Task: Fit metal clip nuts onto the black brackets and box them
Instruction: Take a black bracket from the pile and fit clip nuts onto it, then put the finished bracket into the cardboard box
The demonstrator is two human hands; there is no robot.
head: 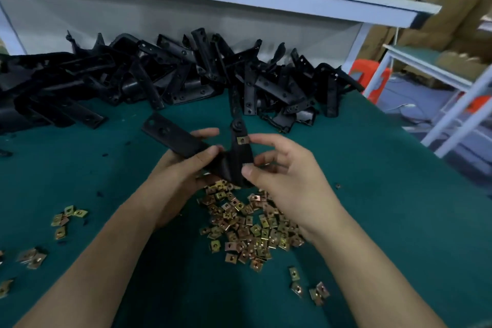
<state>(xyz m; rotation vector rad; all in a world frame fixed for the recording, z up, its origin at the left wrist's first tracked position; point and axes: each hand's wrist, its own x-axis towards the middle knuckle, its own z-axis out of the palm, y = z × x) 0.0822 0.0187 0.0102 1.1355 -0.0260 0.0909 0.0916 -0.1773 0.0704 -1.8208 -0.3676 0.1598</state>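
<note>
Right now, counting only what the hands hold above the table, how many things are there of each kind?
Black bracket: 1, gripped by the left hand and the right hand
Clip nut seated on that bracket: 1
Total: 2

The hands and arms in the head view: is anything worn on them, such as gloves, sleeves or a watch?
Nothing shows. The left hand and the right hand are bare, without gloves, and no ring can be made out. Both forearms are uncovered down to the bottom edge of the picture: no sleeve, watch or wristband is in view.
</note>
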